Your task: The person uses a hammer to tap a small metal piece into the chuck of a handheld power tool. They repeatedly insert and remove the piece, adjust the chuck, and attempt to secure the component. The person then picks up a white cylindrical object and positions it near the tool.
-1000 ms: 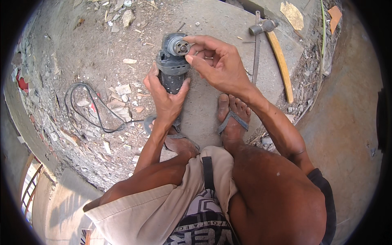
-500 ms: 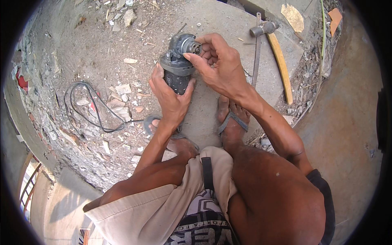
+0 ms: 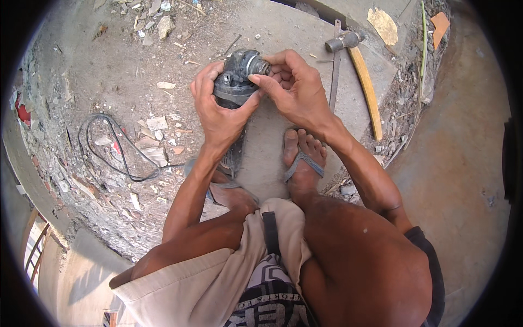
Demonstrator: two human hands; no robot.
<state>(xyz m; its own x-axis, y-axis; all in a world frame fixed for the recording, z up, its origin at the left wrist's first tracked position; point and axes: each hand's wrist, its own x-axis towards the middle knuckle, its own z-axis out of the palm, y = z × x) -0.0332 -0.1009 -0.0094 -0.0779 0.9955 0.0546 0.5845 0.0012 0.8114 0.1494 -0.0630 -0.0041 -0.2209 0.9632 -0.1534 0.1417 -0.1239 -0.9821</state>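
A dusty black angle grinder (image 3: 235,82) is between my hands, its head at the top and its body running down behind my left wrist. My left hand (image 3: 220,120) wraps around the gear head, fingers on its left side and thumb below. On the right of the head sticks out the metal spindle with its flange (image 3: 258,66); no disc is on it. The thumb and fingertips of my right hand (image 3: 299,90) close about this spindle end. Part of the grinder's body is hidden by my left hand and forearm.
A wooden-handled hammer (image 3: 368,90) lies to the right across a flat metal strip (image 3: 335,73). A black cable (image 3: 117,150) loops on the rubble at left. A nail-like rod (image 3: 233,43) lies beyond the grinder. My sandalled feet flank a concrete strip (image 3: 266,158).
My left hand has shifted from the grinder's body up to its head. The grinder has tilted, with its body now behind my left wrist. My right fingers stay at the spindle.
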